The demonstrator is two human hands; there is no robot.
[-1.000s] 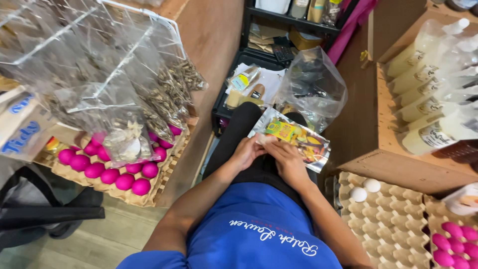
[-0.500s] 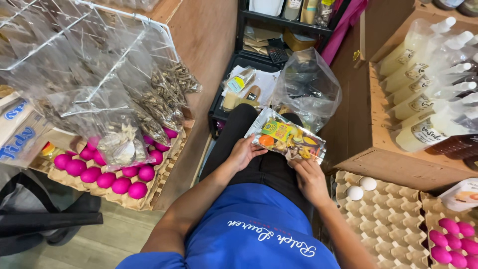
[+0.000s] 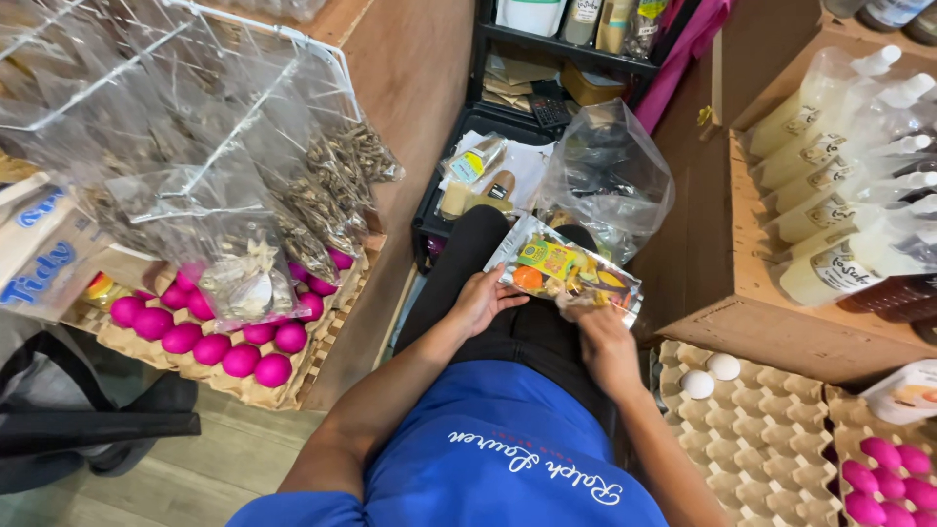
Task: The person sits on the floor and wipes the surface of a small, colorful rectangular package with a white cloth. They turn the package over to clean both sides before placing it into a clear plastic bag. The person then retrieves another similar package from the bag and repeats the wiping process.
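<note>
A clear snack packet point(image 3: 566, 273), held over the lap, is pinched at its near edge by the left hand point(image 3: 480, 301) and right hand point(image 3: 600, 342) (fingers closed on it). Light, floppy and slippery, it is probably best gripped by the edges.

I see a grey plank floor point(image 3: 195, 478) at lower left, a brown wooden counter side point(image 3: 415, 88) rising beside it, and a black shelf unit point(image 3: 547, 44) ahead, all evenly lit.
</note>
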